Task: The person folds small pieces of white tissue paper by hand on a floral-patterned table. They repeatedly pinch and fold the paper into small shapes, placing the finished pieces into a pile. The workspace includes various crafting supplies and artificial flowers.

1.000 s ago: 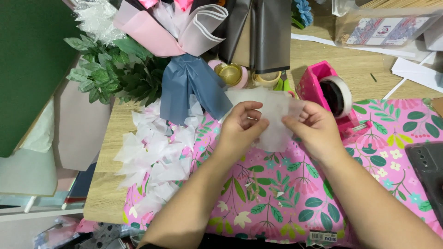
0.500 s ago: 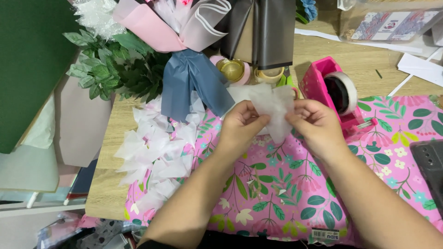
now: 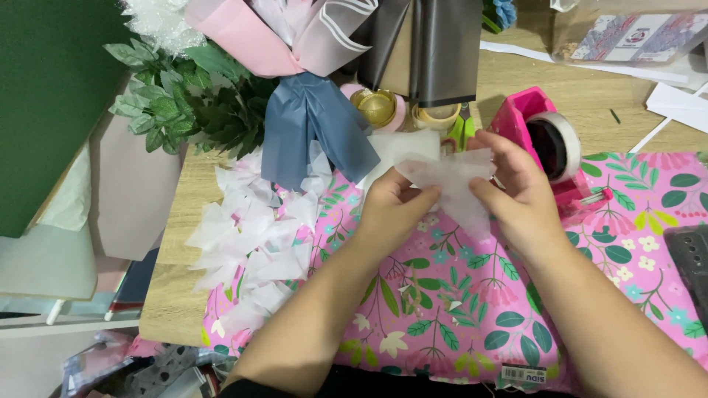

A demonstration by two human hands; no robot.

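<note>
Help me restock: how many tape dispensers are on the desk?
1. A pink tape dispenser stands on the wooden table, just beyond the right hand, at the floral mat's top edge. Others may be hidden behind the wrapped bouquets.

Tissue (image 3: 450, 180), flat and spread a second ago, now gathered at the middle into a bow shape. Left hand (image 3: 394, 210) and right hand (image 3: 516, 199) drawn closer together, pinching it nearer its centre, slightly lower over mat (image 3: 627, 243).
</note>
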